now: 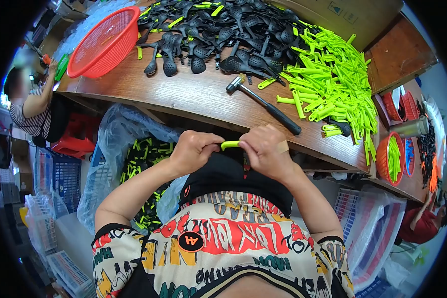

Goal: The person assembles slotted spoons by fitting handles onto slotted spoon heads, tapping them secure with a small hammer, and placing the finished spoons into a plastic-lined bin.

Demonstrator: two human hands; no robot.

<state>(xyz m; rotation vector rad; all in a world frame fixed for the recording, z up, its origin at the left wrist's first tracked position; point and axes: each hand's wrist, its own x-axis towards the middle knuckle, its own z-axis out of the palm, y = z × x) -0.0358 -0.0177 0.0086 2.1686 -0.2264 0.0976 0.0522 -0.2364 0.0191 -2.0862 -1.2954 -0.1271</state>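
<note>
My left hand point(191, 153) and my right hand point(268, 150) are together in front of my waist, just off the table's front edge. Between them is a lime-green plastic handle point(230, 144). The left fingertips pinch its left end, while the right thumb and fingers close over its other end. Whether a black part is joined to it under my right hand is hidden. A hammer point(265, 105) with a black grip lies on the table beyond my right hand. Black slotted spoon heads point(198, 58) are heaped farther back, and loose lime-green handles point(333, 79) form a pile to the right.
A red plastic basket point(104, 44) stands at the table's left. Below it, a plastic-lined crate point(102, 166) holds black-and-green pieces. A cardboard box point(342, 20) borders the back. An orange basket point(390, 159) holds green handles at right. Other people sit at far left and far right.
</note>
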